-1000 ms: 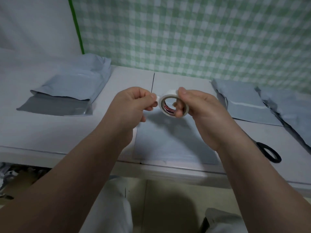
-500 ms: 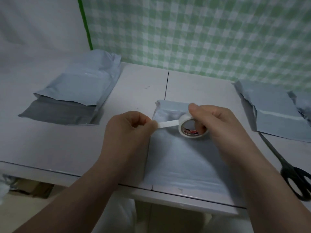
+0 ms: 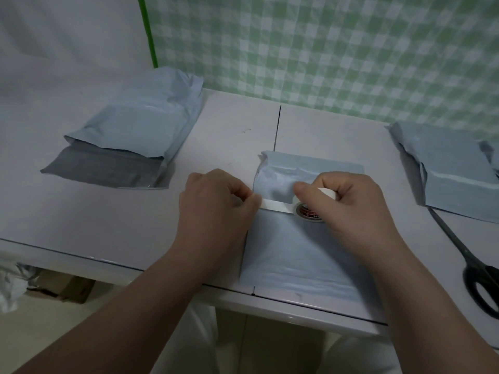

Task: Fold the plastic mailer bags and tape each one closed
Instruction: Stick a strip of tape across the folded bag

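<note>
A folded pale blue-grey plastic mailer bag (image 3: 302, 255) lies flat on the white tabletop (image 3: 108, 217), close to its near edge and straight in front of the person, with its folded-over flap on the far side. Across the bag, below that flap, a short strip of white tape (image 3: 275, 205) is stretched level; whether it already sticks to the plastic cannot be told. The left hand (image 3: 216, 206) pinches the free end of the strip between thumb and forefinger at the bag's left edge, its other fingers curled. The right hand (image 3: 351, 203) grips the small roll of white tape (image 3: 310, 213), which has a red-printed core, with fingers curled over it and the roll low against the bag. At the far left sits a pile of blue-grey mailers (image 3: 140, 125), with a dark grey inner side showing at its near end. At the right lie overlapping blue-grey mailers (image 3: 448, 171), and black-handled scissors (image 3: 475, 271) rest just beside them. A green-and-white checked cloth (image 3: 351, 49) hangs behind.
</note>
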Motion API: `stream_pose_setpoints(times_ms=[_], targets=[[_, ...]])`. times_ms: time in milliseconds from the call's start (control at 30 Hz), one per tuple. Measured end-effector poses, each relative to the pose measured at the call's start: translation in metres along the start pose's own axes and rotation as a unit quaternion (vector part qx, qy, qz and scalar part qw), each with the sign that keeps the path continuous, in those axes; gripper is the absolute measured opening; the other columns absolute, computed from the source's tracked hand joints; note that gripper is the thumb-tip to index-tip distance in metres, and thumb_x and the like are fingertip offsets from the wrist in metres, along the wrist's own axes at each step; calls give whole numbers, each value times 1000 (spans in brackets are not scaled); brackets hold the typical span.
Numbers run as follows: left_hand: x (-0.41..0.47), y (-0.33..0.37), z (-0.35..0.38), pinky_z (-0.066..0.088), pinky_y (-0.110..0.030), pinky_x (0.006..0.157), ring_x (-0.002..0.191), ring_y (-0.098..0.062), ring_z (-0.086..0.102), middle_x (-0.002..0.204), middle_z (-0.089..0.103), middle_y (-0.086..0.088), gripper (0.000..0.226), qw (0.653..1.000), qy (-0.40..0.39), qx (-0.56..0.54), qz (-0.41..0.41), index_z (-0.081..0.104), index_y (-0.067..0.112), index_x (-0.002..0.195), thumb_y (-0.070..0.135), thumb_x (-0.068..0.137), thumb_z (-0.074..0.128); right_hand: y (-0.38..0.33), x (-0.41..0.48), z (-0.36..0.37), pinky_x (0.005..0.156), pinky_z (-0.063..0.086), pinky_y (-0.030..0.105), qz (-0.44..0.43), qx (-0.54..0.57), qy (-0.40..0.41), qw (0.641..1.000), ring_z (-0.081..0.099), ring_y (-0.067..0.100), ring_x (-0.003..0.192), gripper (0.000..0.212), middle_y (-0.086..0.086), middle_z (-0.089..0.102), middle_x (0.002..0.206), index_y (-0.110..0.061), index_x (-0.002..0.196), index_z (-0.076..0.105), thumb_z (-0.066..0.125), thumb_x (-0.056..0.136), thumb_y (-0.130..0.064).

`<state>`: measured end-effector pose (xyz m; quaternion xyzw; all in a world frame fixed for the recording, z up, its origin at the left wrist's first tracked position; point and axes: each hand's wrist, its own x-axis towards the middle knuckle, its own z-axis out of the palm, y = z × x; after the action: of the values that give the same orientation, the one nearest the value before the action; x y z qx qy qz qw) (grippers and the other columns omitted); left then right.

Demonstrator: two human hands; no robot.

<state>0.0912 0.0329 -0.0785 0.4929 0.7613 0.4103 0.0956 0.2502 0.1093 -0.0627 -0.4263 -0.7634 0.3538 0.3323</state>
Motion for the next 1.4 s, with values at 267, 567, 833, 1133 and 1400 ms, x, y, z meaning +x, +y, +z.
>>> stream_pose_setpoints(times_ms=[267, 567, 833, 1133, 1400], targets=[[2, -3, 4, 24, -24, 68, 86, -21, 48, 68, 46, 15, 27, 997, 19, 67, 12, 54, 26, 57, 21, 79, 69, -6, 6, 5, 48, 32, 11, -27, -66, -9, 997, 45, 3, 46, 36, -11, 45, 40, -10, 50, 57, 67, 80, -27], [3, -10, 10, 30, -29, 72, 78, -25, 53, 68, 54, 6, 25, 995, 13, 95, 28, 56, 23, 56, 22, 78, 68, -4, 7, 8, 58, 33, 11, -52, -103, 7, 993, 46, 10, 67, 35, -7, 52, 49, -10, 53, 57, 65, 79, -32], [1, -4, 11, 34, -31, 72, 80, -21, 44, 72, 46, 7, 21, 992, 9, 121, 38, 51, 24, 61, 24, 79, 63, -3, 6, 12, 61, 34, 19, -76, -123, 16, 989, 49, 16, 74, 36, 8, 55, 56, -4, 58, 58, 63, 79, -32], [11, -8, 1, 26, -30, 69, 81, -21, 35, 80, 33, 5, 25, 989, -31, 142, 5, 40, 15, 81, 23, 78, 63, -4, 3, 17, 66, 34, 18, -66, -120, 23, 990, 50, 15, 75, 30, -3, 45, 52, -9, 60, 63, 63, 81, -31], [-11, -7, 3, 50, -31, 77, 85, -25, 65, 92, 70, -8, 34, 981, 12, 102, 167, 69, 8, 100, 15, 80, 41, 1, 5, 20, 65, 33, 13, -72, -118, 30, 990, 48, 12, 74, 32, -8, 47, 48, -11, 55, 58, 64, 81, -29]])
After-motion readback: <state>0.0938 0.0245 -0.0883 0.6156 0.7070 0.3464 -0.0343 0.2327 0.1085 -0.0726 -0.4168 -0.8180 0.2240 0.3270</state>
